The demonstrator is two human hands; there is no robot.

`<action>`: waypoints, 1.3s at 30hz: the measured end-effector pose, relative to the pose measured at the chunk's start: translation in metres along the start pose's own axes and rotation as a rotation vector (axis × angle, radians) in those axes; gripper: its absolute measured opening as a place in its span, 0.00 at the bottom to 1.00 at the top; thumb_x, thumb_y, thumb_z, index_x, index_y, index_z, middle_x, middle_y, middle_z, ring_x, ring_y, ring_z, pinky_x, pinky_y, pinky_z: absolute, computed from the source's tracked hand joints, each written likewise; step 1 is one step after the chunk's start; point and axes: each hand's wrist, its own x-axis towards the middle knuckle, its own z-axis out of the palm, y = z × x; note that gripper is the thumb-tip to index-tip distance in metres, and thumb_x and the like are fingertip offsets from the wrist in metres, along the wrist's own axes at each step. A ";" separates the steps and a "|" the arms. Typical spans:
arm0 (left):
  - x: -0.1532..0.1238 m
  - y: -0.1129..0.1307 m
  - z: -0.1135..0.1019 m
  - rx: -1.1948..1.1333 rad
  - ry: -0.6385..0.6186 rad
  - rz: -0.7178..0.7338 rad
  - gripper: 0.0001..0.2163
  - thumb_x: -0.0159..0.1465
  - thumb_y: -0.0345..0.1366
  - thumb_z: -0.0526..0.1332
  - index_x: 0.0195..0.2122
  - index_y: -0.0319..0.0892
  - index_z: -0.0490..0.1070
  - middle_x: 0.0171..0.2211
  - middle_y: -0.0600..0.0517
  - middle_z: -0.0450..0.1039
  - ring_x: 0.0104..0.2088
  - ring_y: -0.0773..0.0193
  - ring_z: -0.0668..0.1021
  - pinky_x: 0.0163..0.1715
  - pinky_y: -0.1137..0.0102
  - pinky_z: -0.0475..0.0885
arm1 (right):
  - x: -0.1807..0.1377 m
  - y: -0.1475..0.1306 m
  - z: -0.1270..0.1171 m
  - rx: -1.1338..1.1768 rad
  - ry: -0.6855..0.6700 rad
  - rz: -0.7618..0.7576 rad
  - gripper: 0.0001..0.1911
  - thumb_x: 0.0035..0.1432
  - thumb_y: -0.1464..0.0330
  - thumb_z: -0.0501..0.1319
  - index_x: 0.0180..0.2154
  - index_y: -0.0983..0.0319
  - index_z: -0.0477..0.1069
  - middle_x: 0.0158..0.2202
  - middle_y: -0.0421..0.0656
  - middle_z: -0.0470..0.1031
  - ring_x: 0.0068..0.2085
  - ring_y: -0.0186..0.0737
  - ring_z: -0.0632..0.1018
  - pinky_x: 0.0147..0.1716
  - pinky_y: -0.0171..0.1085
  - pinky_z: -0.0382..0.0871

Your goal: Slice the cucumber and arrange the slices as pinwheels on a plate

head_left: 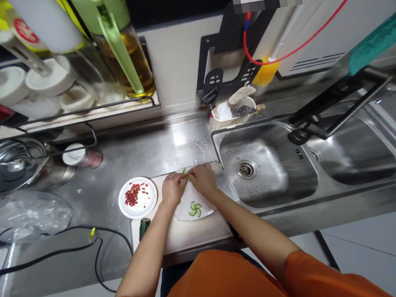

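Over the far part of a white plate [181, 214], my left hand [173, 188] and my right hand [203, 180] meet with fingers pinched on green cucumber slices [185, 172]. A pinwheel of cucumber slices [194, 209] lies on the plate's near part. Under the plate is a pale cutting board [181, 238]. A dark green cucumber piece [144, 227] rests at the board's left edge. Left of my left hand stands a small white dish [127, 209] with chopped red pieces [136, 194]. My fingers partly hide the slices between them.
A double steel sink [276, 199] lies to the right, with a black faucet [318, 108] above. A black cable [65, 230] and a clear plastic bag [22, 219] lie left. The oil bottle [141, 67] stands on a rack behind.
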 end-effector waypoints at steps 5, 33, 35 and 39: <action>0.001 0.000 0.003 0.061 -0.019 -0.019 0.08 0.59 0.34 0.58 0.35 0.43 0.77 0.34 0.50 0.76 0.37 0.62 0.74 0.40 0.69 0.68 | 0.001 0.002 0.003 -0.001 0.011 -0.004 0.14 0.61 0.63 0.52 0.37 0.55 0.76 0.40 0.44 0.74 0.48 0.47 0.62 0.38 0.40 0.56; 0.001 0.000 0.005 0.022 0.037 -0.046 0.08 0.59 0.36 0.60 0.36 0.43 0.77 0.31 0.50 0.75 0.34 0.63 0.74 0.37 0.71 0.68 | -0.001 0.007 0.006 0.015 -0.001 0.004 0.14 0.61 0.64 0.52 0.42 0.54 0.75 0.43 0.43 0.74 0.50 0.47 0.62 0.39 0.40 0.57; 0.002 0.001 0.005 0.021 0.031 -0.054 0.08 0.59 0.36 0.60 0.37 0.43 0.77 0.32 0.50 0.76 0.35 0.63 0.74 0.38 0.71 0.68 | -0.001 0.006 0.005 0.013 -0.013 0.008 0.14 0.62 0.64 0.52 0.42 0.54 0.75 0.44 0.43 0.74 0.50 0.47 0.62 0.40 0.40 0.57; 0.004 0.004 0.003 0.010 0.015 -0.070 0.10 0.60 0.36 0.59 0.40 0.44 0.77 0.37 0.49 0.76 0.38 0.63 0.75 0.41 0.70 0.69 | -0.002 0.005 0.003 0.027 -0.006 0.007 0.14 0.62 0.64 0.51 0.42 0.54 0.75 0.43 0.43 0.74 0.49 0.46 0.62 0.40 0.40 0.57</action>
